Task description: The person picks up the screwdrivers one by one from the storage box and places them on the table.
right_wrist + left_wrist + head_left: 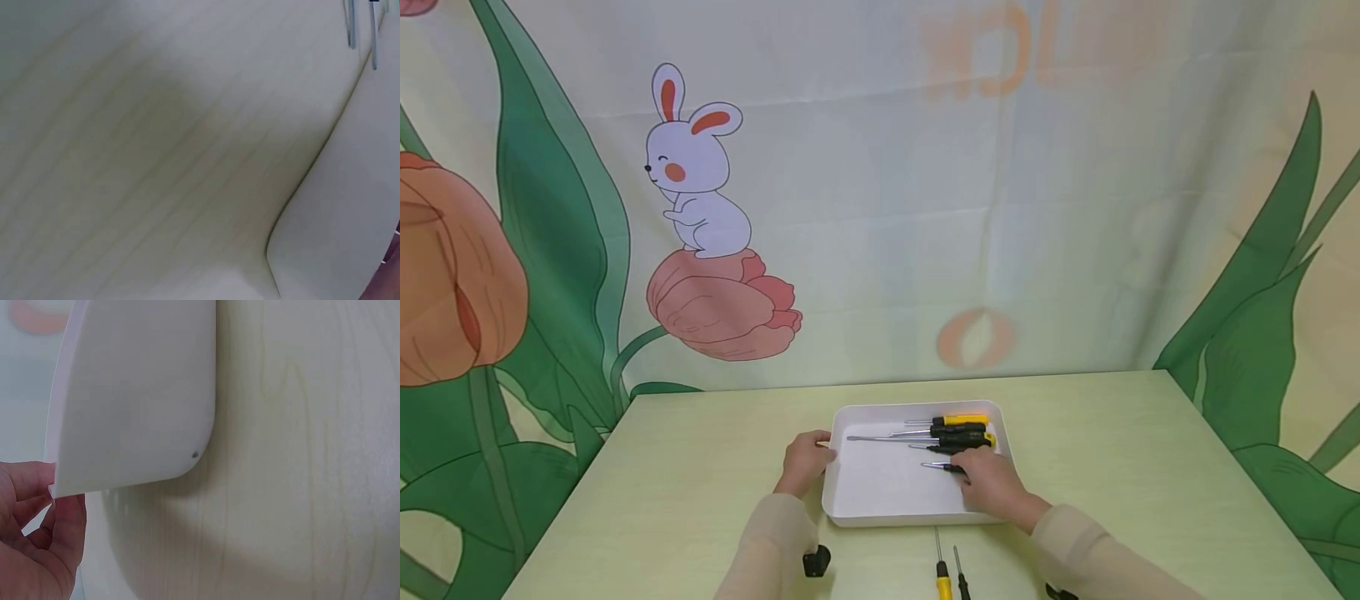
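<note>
A white tray (887, 496) sits on the table. My left hand (805, 461) pinches its left rim between thumb and fingers; the left wrist view shows this hand (40, 528) at the corner of the tray wall (137, 394). Inside the tray, toward the right, my right hand (992, 485) grips the dark handle of a short screwdriver (955, 468), its shaft pointing left. Just beyond lie several screwdrivers side by side, among them a yellow-handled one (966, 419) and a long-shafted black one (887, 439). In the right wrist view only a sliver of the hand shows at the edge.
In front of the tray, on the pale wood-grain table (700, 467), lie a yellow-and-black screwdriver (943, 579) and a black screwdriver (962, 583). Behind the table hangs a printed curtain (865, 208) with a rabbit and flowers.
</note>
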Motion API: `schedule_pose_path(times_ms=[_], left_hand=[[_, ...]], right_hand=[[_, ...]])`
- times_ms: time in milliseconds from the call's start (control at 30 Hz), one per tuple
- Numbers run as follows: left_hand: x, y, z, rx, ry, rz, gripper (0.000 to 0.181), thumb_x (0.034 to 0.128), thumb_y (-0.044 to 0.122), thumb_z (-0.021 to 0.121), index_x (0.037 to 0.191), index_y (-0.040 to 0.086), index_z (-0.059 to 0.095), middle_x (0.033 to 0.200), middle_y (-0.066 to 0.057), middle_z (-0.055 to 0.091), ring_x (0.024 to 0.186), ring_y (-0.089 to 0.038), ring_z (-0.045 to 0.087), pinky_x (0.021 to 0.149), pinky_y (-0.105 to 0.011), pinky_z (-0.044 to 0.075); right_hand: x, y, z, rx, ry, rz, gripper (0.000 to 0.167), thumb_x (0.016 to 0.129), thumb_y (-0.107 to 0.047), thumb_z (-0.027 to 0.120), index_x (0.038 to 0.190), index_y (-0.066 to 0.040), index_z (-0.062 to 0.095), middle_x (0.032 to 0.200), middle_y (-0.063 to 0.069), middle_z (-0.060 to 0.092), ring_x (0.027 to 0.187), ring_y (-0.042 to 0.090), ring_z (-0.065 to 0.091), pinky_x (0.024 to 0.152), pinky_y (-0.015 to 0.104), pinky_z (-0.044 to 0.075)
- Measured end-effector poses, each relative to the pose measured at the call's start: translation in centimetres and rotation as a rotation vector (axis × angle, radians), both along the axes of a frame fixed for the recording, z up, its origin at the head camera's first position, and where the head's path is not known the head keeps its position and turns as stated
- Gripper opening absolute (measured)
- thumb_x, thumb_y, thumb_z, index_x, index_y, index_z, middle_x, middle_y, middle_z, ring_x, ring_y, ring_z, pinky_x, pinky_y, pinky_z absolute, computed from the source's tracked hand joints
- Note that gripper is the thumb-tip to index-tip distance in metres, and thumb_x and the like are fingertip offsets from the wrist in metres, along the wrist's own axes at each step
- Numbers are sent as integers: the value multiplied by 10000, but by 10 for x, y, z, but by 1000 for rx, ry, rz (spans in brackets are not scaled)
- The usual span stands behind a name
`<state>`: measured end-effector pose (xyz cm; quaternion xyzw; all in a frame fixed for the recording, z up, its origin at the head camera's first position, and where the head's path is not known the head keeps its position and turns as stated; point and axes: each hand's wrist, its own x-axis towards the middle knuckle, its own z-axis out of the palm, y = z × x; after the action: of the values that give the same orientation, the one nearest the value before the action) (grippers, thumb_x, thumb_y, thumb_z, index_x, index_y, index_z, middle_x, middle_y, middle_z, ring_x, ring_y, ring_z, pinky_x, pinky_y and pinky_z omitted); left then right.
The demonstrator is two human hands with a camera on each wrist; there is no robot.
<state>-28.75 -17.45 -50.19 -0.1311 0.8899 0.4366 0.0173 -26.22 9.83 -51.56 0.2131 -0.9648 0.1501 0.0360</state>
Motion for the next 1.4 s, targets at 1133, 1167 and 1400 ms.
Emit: schedule_pose_path(times_ms=[1133, 1167, 1400], left_hand=[[0, 0, -1, -1, -4, 11, 311, 782, 39, 585, 1088, -10, 599, 941, -166, 640, 744, -186, 607, 608, -264, 498], [0, 0, -1, -2, -4, 10, 310, 781, 38, 586, 1087, -11, 599, 942, -167, 640, 746, -187, 607, 609, -265, 500], [0, 1, 0, -4, -6, 5, 313, 782, 30, 579, 1090, -20, 594, 965, -177, 636, 772, -202, 613, 623, -276, 508]], right_hand=[[-5, -8, -6, 246, 138, -20, 137, 820, -140, 581, 948, -128, 627, 854, 48, 587, 765, 201, 516, 622, 351, 477], [-5, -8, -6, 250, 141, -19, 138, 821, -139, 580, 951, -129, 626, 857, 49, 588, 767, 202, 518, 622, 353, 479], [-3, -9, -3, 291, 211, -11, 171, 809, -118, 597, 978, -124, 621, 863, 54, 579, 767, 208, 514, 630, 354, 491]])
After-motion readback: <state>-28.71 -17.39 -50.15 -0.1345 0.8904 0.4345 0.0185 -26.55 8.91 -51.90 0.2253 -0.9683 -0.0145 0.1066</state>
